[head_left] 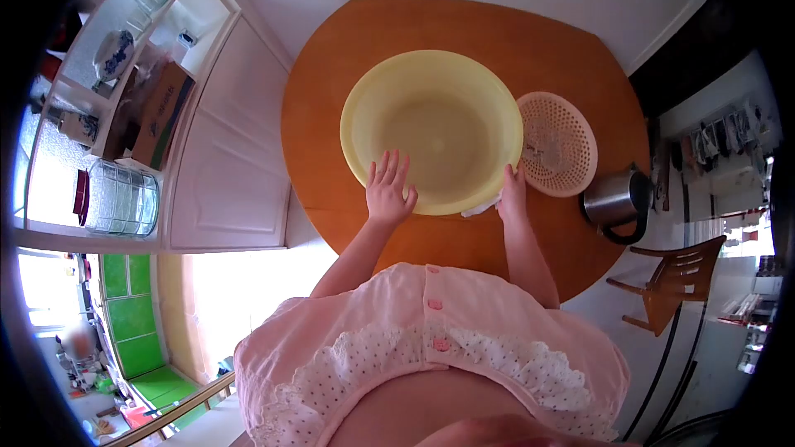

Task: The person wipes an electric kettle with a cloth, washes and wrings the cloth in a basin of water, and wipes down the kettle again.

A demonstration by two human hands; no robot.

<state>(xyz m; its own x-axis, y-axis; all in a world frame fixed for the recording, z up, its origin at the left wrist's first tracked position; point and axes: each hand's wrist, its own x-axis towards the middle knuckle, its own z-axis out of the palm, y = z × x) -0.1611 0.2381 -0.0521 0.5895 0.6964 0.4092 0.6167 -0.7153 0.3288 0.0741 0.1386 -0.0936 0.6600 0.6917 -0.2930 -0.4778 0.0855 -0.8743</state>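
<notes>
A large pale yellow plastic basin (439, 66) stands on the wooden table in front of me. Inside it I make out only the smooth bottom. My left hand (387, 194) is open at the near left of the basin, fingers spread over the rim and palm down. At the near right, my right hand (513, 194) is closed at the rim, thumb and fingers pinching the edge. A crumpled white cloth or tissue (482, 208) pokes out between this hand and the basin's outer wall; whether the hand also grips it I cannot tell.
A pink perforated basket (586, 142) sits right of the basin, with something clear and thin in it. Beyond stands a steel kettle (609, 199) with a black handle. The wooden table (331, 74) has a white cabinet (232, 149) on its left and a wooden chair (675, 281) at right.
</notes>
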